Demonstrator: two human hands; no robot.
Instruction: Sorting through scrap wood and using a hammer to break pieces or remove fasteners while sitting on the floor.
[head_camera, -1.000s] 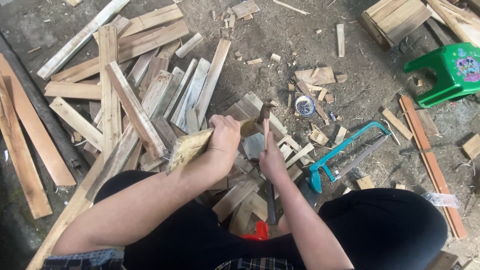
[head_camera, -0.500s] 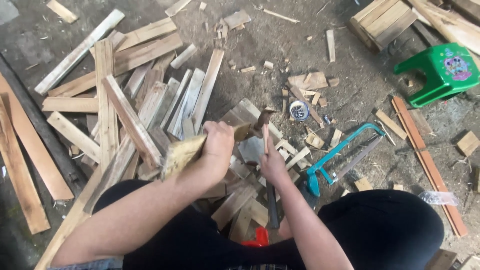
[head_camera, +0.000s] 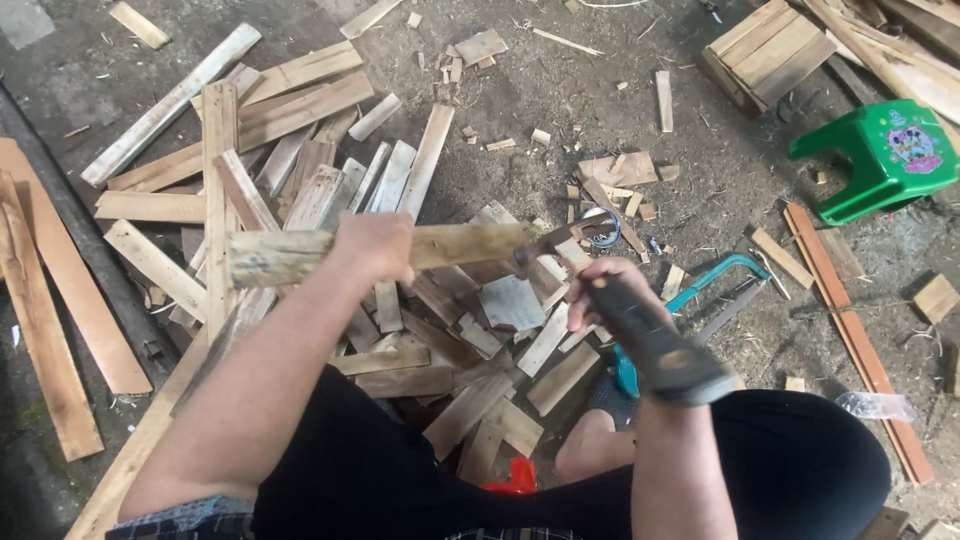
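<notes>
My left hand (head_camera: 375, 247) grips a long wooden slat (head_camera: 290, 253) near its middle and holds it level above a pile of offcuts (head_camera: 470, 350). My right hand (head_camera: 598, 287) is closed on the dark handle of a hammer (head_camera: 650, 340). The hammer's head (head_camera: 545, 248) meets the right end of the slat. The handle's butt points back toward my right knee. My black-clad legs fill the bottom of the view.
Many loose slats (head_camera: 280, 150) lie scattered at left and behind. A teal hacksaw (head_camera: 700, 290) lies right of the hammer. A green plastic stool (head_camera: 885, 155) and a small slatted crate (head_camera: 770, 45) stand at the upper right. A round tin (head_camera: 600, 225) sits beyond the hammer head.
My left hand swung the slat from tilted to level and raised it. My right hand turned the hammer so that its handle points toward me, with its head at the slat's end.
</notes>
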